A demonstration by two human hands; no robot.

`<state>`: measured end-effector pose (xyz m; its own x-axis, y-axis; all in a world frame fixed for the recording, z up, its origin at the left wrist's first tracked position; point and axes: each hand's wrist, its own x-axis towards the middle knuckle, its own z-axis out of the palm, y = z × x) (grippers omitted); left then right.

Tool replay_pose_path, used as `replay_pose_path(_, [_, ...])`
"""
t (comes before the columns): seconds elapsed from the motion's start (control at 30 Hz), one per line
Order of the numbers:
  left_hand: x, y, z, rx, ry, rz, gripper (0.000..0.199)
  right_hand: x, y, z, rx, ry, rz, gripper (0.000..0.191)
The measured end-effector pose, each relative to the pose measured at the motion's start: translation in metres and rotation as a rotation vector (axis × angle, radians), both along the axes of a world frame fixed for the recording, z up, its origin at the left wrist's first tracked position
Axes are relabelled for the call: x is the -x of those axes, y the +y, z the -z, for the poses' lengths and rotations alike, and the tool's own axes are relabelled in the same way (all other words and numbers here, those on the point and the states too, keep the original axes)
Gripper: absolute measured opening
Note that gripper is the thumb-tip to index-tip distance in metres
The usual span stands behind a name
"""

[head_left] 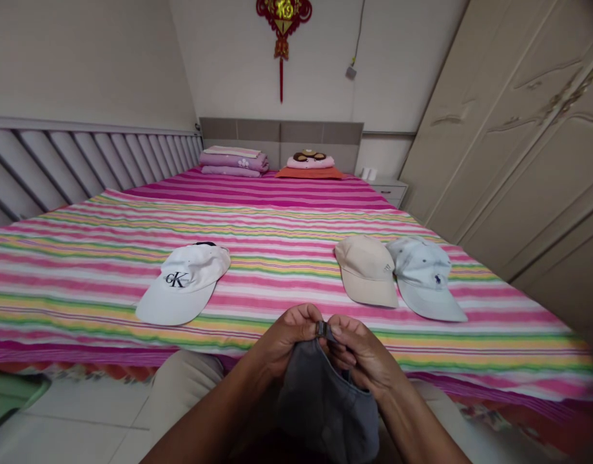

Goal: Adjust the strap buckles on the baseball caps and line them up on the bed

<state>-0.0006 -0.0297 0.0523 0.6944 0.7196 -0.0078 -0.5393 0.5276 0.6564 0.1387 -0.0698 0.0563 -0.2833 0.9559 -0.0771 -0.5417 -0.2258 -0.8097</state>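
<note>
A dark grey cap (pixel 325 403) hangs between my hands in front of my lap, its back strap and small metal buckle (pixel 321 329) at the top. My left hand (pixel 294 335) pinches the strap at the buckle's left side. On the other side, my right hand (pixel 361 351) grips the strap end between thumb and fingers. Beyond them on the bed lie a white cap (pixel 185 283) with black "CK" lettering to the left, a beige cap (pixel 367 270) to the right, and a pale blue-white cap (pixel 425 277) touching the beige one.
The bed (pixel 267 258) has a striped cover. Folded bedding (pixel 233 162) and a pink pillow stack (pixel 311 162) sit by the headboard (pixel 320 138). A railing (pixel 93 161) runs along the left, a wardrobe (pixel 509 129) along the right. A green stool (pixel 11 396) stands at lower left.
</note>
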Motion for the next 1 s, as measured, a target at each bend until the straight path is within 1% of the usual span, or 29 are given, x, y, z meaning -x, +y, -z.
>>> replay_pose_path(0.1, [0.000,0.000,0.000,-0.010,-0.009,0.012,0.025,0.001,-0.001,-0.003,0.002,-0.010,0.036,0.030])
replay_pose_path(0.3, [0.000,-0.001,0.003,-0.035,-0.019,-0.002,0.026,0.005,-0.003,-0.004,0.008,0.002,0.032,0.031])
replay_pose_path(0.47, [0.000,-0.003,0.002,-0.050,0.024,-0.038,0.022,0.009,-0.007,-0.005,0.006,-0.055,0.126,0.028])
replay_pose_path(0.6, [0.002,-0.002,0.002,-0.048,0.006,-0.056,0.022,0.008,-0.010,-0.010,0.006,-0.114,0.200,0.021])
replay_pose_path(0.7, [0.005,0.000,0.003,-0.057,0.002,-0.046,0.024,0.005,-0.010,-0.013,-0.005,-0.153,0.204,0.024])
replay_pose_path(0.83, [0.007,0.000,0.005,-0.094,0.076,0.005,0.023,0.004,-0.010,-0.011,-0.079,-0.165,0.211,0.024])
replay_pose_path(0.9, [0.008,-0.001,0.006,-0.096,0.099,0.015,0.022,0.004,-0.011,-0.010,-0.105,-0.210,0.215,0.024])
replay_pose_path(1.0, [0.009,-0.001,0.006,-0.081,0.087,0.012,0.022,0.006,-0.012,-0.011,-0.098,-0.279,0.224,0.026])
